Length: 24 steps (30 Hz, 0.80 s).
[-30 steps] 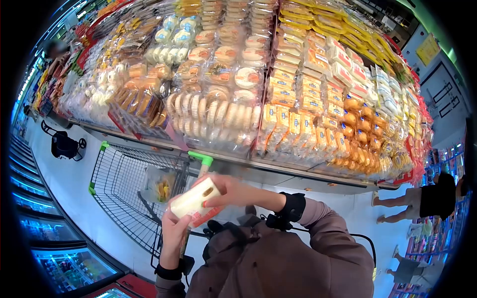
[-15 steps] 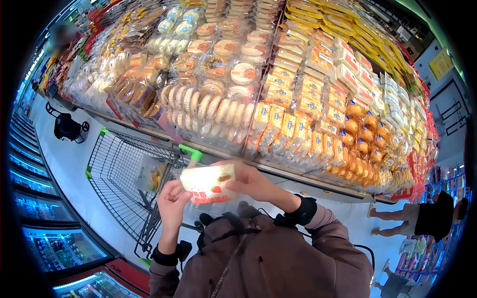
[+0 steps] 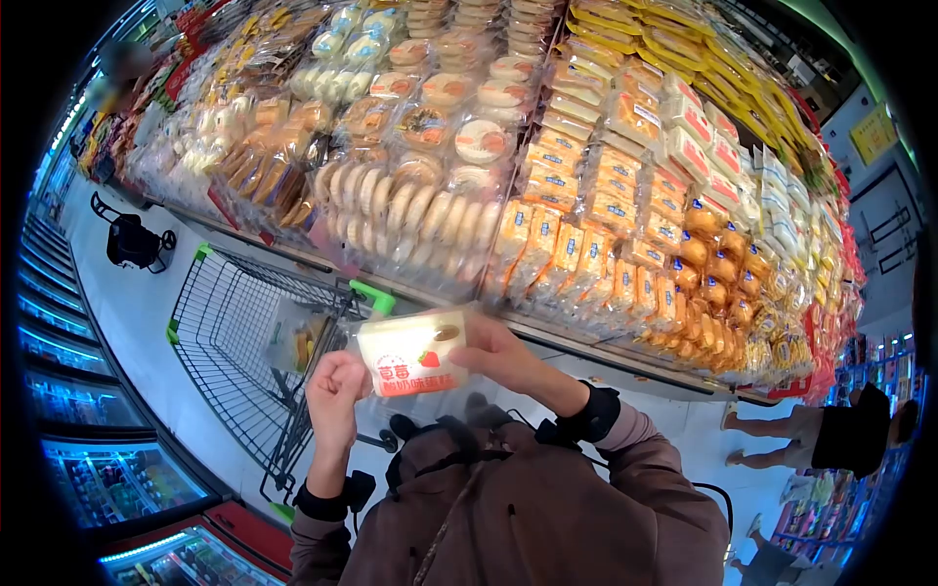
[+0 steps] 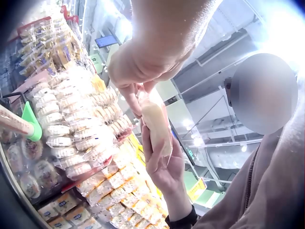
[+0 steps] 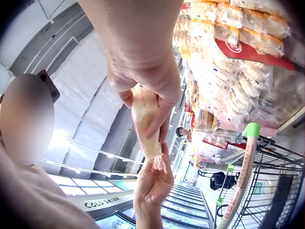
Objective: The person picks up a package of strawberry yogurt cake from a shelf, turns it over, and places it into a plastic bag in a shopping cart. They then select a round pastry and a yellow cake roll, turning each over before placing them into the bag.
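Observation:
A packaged cake [image 3: 410, 350], in a clear wrapper with red lettering and a strawberry picture, is held up in front of the chest, printed face toward the head camera. My right hand [image 3: 510, 369] grips its right end, thumb on the front; in the right wrist view the fingers lie along the pale cake [image 5: 147, 119]. At the other end my left hand [image 3: 335, 396] pinches the wrapper's edge with thumb and curled fingers, as the left wrist view also shows beside the cake [image 4: 156, 121].
A shopping cart [image 3: 230, 332] with a green-tipped handle [image 3: 373, 296] stands at the left, a bag [image 3: 293, 337] inside. Ahead spans a display of packaged breads [image 3: 415, 220]. Freezers [image 3: 122, 479] line the left side; a person in black [image 3: 850, 428] stands at the right.
The cake package has turned from tilted to nearly level, its printed face now toward the head camera. My left hand has shifted to the wrapper's left edge; the right hand keeps its grip.

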Motion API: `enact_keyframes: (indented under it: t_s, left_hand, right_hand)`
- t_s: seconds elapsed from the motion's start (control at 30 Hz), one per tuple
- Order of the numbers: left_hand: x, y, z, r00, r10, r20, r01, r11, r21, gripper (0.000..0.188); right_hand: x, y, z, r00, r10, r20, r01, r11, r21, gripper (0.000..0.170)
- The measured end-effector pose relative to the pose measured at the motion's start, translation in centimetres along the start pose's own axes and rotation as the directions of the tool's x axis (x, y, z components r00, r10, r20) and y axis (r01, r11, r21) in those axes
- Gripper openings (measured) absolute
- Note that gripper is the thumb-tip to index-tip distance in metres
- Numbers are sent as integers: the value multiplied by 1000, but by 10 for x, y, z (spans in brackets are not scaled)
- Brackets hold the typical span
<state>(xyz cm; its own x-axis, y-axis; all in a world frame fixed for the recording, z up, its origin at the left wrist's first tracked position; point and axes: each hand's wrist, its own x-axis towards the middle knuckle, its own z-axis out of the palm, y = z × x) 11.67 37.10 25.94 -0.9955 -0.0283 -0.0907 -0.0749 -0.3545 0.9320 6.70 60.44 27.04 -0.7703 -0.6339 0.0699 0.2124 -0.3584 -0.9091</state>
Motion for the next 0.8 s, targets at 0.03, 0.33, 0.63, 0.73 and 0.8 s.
enact_keyframes:
  t_s: [0.03,0.33,0.63,0.73,0.8]
  left_hand:
    - [-1,0,0,1000,-3,-6,3,1000,3,8]
    - [-3,7,-4,999,-36,18,36,999,-12,8]
    - [-8,19,-3,992,-81,-99,81,997,-3,11]
    - [-10,24,-9,991,-110,-81,106,993,-58,9]
    - [-11,23,-16,994,-101,-50,98,993,-66,8]
  right_hand:
    - [0,1,0,1000,9,-1,-9,1000,-7,45]
    - [5,5,6,1000,-2,-31,2,1000,9,46]
    - [13,8,17,969,216,-120,-196,968,156,38]
    - [20,13,20,965,245,-99,-221,953,206,38]
    - [23,14,23,958,267,-102,-241,946,219,38]
